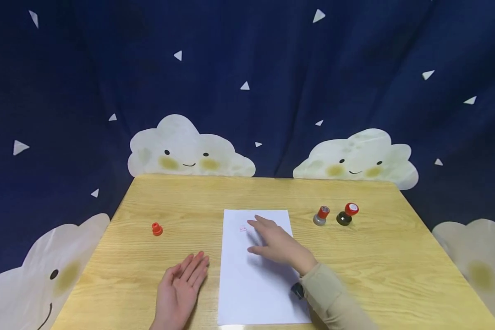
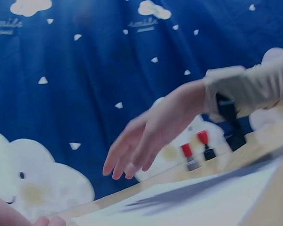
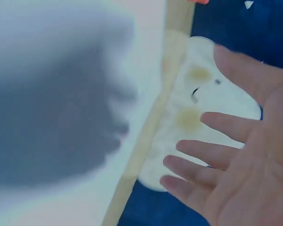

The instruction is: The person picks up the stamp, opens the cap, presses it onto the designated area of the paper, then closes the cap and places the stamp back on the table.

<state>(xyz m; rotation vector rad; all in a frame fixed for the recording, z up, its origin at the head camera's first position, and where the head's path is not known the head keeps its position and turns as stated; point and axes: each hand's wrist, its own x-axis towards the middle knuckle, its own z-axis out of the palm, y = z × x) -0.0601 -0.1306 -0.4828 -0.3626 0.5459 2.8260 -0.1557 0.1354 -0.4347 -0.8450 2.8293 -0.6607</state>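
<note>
A sheet of white paper (image 1: 247,284) lies on the table, with a small red print (image 1: 242,228) near its top left. Above the sheet my right hand (image 1: 278,245) hovers with fingers spread and holds nothing; its bare palm (image 3: 254,155) shows in the right wrist view. Left of the paper, my left hand (image 1: 179,288) is palm up, its fingers extended and holding nothing. To the right of the sheet stand a red-and-grey stamp (image 1: 321,216) and a stamp with a red knob and black base (image 1: 348,214). A small red cap-like piece (image 1: 157,229) sits at the left.
The wooden table (image 1: 181,192) ends at the back against a dark blue curtain (image 1: 214,68) printed with white clouds and triangles. A black device (image 1: 298,290) shows at the right wrist, beside the beige sleeve (image 1: 330,293).
</note>
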